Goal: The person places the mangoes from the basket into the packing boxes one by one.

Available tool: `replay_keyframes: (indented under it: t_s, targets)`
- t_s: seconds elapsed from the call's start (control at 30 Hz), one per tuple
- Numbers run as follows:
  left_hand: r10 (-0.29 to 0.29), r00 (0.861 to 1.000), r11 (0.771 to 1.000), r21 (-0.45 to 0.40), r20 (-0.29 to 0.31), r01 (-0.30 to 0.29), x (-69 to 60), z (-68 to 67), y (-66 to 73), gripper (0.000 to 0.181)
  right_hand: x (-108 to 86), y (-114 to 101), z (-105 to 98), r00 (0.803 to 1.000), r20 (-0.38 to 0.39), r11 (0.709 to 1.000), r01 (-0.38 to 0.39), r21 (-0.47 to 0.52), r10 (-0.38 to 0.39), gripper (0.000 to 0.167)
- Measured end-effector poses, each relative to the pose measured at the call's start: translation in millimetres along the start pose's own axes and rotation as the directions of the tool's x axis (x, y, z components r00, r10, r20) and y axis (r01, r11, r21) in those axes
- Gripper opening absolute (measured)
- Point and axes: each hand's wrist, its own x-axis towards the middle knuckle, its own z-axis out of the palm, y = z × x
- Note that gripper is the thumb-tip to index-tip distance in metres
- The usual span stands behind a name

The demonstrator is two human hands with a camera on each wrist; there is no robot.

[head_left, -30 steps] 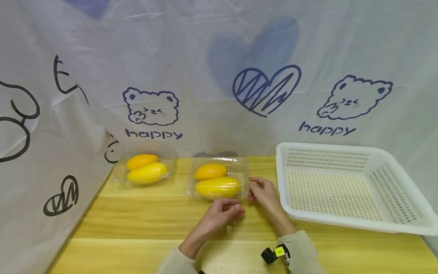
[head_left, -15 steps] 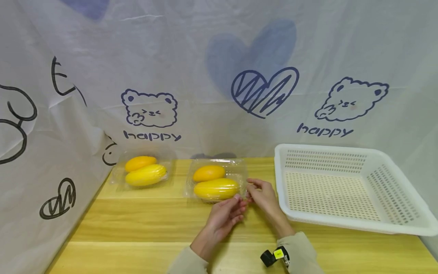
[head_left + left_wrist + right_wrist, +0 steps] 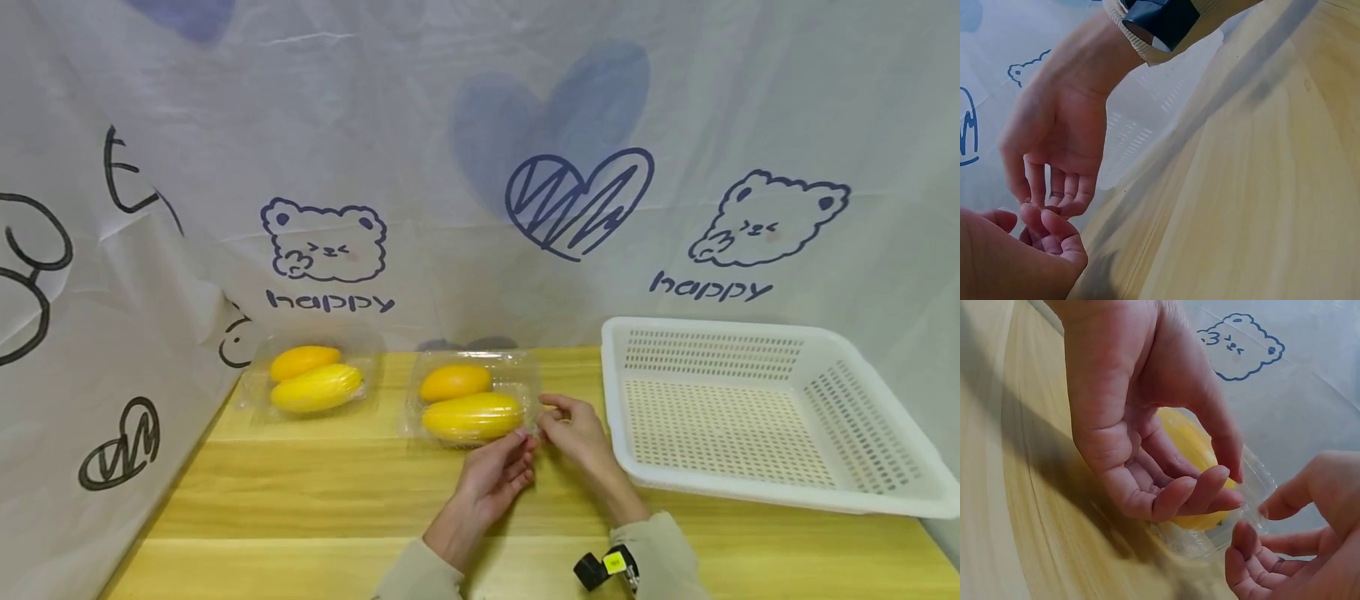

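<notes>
In the head view, a clear plastic clamshell box (image 3: 517, 367) holds an orange, mango-like fruit (image 3: 456, 382) and a longer yellow fruit (image 3: 472, 417). My left hand (image 3: 491, 482) is at the box's front right corner, its thumb and index finger pinching the edge. At the right side of that corner, my right hand (image 3: 576, 432) has its thumb and curled fingers on the edge. The right wrist view shows the left hand (image 3: 1141, 419) and right hand (image 3: 1300, 544) close together at the plastic rim (image 3: 1254, 487). In the left wrist view, the fingers nearly meet.
A second clear box (image 3: 367, 343) with an orange fruit (image 3: 304, 364) and a yellow fruit (image 3: 317, 388) stands to the left. On the right is a white perforated basket (image 3: 618, 417). A printed cloth (image 3: 442, 167) hangs behind the wooden table (image 3: 300, 492).
My left hand has moved up and forward from in front of the box to its front right corner, beside my right hand. The right hand has barely moved; the view has shifted slightly.
</notes>
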Motion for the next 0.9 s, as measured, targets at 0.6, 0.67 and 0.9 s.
replay_keyframes:
  t_s: [0.6, 0.67, 0.9]
  targets:
    - [0.015, 0.999, 1.000, 0.016, -0.045, -0.014, 4.1, 2.7, 0.5, 0.010, -2.6, -1.0, -0.6, 0.998, 0.064, 1.000, 0.013, -0.027, -0.011, 0.044]
    - [0.014, 0.999, 1.000, 0.018, -0.048, -0.013, 4.6, 2.0, 0.3, 0.011, -2.9, -1.2, 0.6, 0.998, 0.061, 0.999, 0.009, -0.035, -0.007, 0.043]
    - [0.029, 0.998, 1.000, 0.013, -0.053, -0.028, 7.2, 2.2, 0.4, 0.009, -3.1, -2.9, 3.4, 0.999, 0.040, 0.997, 0.011, -0.073, -0.008, 0.040]
